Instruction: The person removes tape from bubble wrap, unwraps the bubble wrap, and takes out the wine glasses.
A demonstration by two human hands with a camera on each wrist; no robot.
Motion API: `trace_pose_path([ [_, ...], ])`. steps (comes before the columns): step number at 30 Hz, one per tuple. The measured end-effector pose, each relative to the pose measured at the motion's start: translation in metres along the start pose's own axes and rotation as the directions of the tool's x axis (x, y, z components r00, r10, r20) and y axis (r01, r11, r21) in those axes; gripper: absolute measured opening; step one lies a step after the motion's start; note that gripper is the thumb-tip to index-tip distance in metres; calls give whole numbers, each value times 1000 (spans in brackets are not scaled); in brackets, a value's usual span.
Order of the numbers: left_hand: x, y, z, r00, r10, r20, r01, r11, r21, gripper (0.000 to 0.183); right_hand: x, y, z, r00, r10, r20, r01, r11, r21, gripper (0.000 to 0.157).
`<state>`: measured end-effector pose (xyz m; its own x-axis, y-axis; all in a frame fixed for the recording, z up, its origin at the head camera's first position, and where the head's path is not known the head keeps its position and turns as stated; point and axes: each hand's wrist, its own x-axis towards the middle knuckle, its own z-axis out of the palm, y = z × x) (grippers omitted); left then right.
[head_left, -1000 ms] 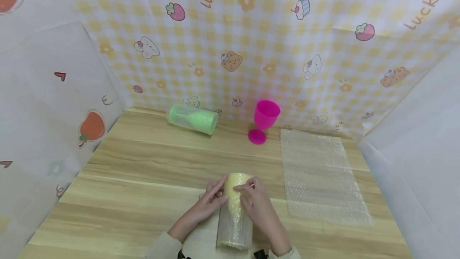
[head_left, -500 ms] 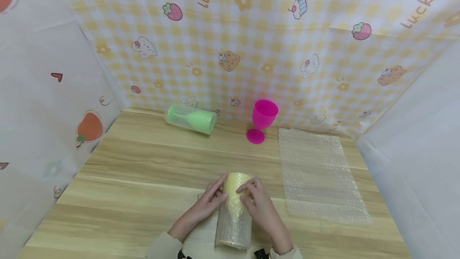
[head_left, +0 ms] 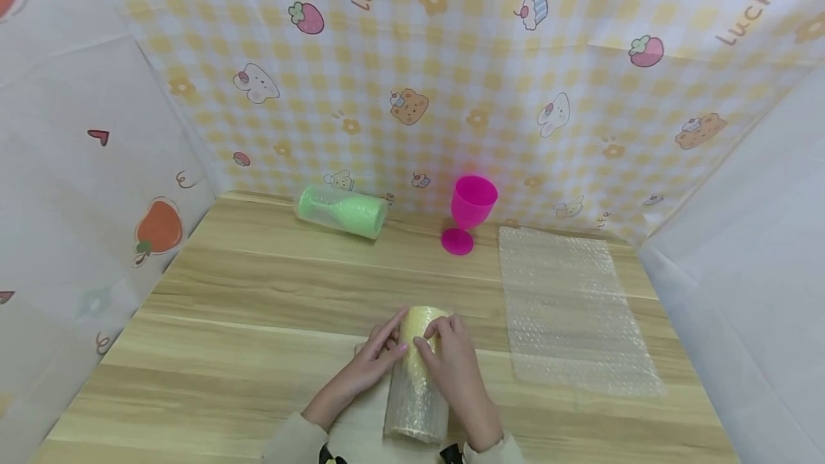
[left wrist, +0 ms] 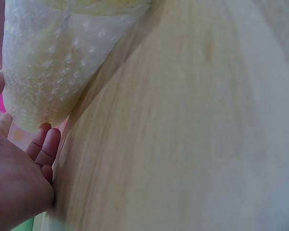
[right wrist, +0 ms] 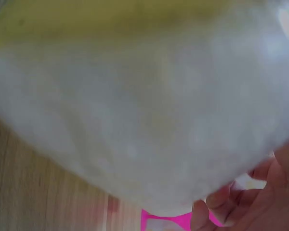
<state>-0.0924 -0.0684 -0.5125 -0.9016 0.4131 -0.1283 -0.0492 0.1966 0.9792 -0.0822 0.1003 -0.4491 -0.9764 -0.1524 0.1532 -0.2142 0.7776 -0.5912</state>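
Observation:
A yellow goblet in bubble wrap (head_left: pixel 419 371) lies in front of the person, its long axis pointing away from them. Along its left side rests the left hand (head_left: pixel 364 371), index finger straight and thumb touching the wrap. The right hand (head_left: pixel 453 364) is over the upper right side, with thumb and index finger bent together on the bubble wrap. In the left wrist view, the left hand (left wrist: pixel 19 178) has loosely bent fingers against the wrapped end. The wrap fills most of the right wrist view; the right hand's fingers (right wrist: pixel 221 204) are curled beside it.
A green goblet rolled in clear wrap (head_left: pixel 341 212) lies at the back left. Beside it to the right stands a bare pink goblet (head_left: pixel 473 206). A flat bubble wrap sheet (head_left: pixel 573 306) lies on the right of the wooden table (head_left: pixel 225 306). Patterned cloth (head_left: pixel 477 56) hangs behind.
The right hand's thumb and index finger have shifted left over the wrap and drawn closer together. The left hand stays in place; the camera view has shifted slightly.

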Motion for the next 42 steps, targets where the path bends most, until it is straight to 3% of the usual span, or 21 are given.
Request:
trace_pose_path([
  [5,1,-3,-1,1000,6,-4,-6,1000,-9,55,-1,-4,1,1000,-4,-27,3,999,-52,13],
  [13,0,-4,-1,1000,9,1,-9,1000,-8,55,0,-9,4,999,27,-46,-31,996,-80,27],
  [18,-1,-2,0,1000,13,-7,-13,1000,-1,56,2,-10,4,996,53,-75,-61,991,-116,23],
  [22,-5,9,1,1000,20,-24,-20,1000,12,56,2,-10,0,995,88,-55,-92,994,-62,22],
  [28,-12,28,0,1000,9,-19,-9,1000,4,56,-1,-10,-4,995,99,-15,-100,992,-73,20],
  [35,-7,13,1,1000,11,-28,-11,1000,-1,55,-3,-12,0,995,67,-76,-72,996,-60,10],
  [42,1,-1,1,996,-6,-89,8,1000,21,54,-1,-2,-11,999,40,28,-43,990,131,9],
])
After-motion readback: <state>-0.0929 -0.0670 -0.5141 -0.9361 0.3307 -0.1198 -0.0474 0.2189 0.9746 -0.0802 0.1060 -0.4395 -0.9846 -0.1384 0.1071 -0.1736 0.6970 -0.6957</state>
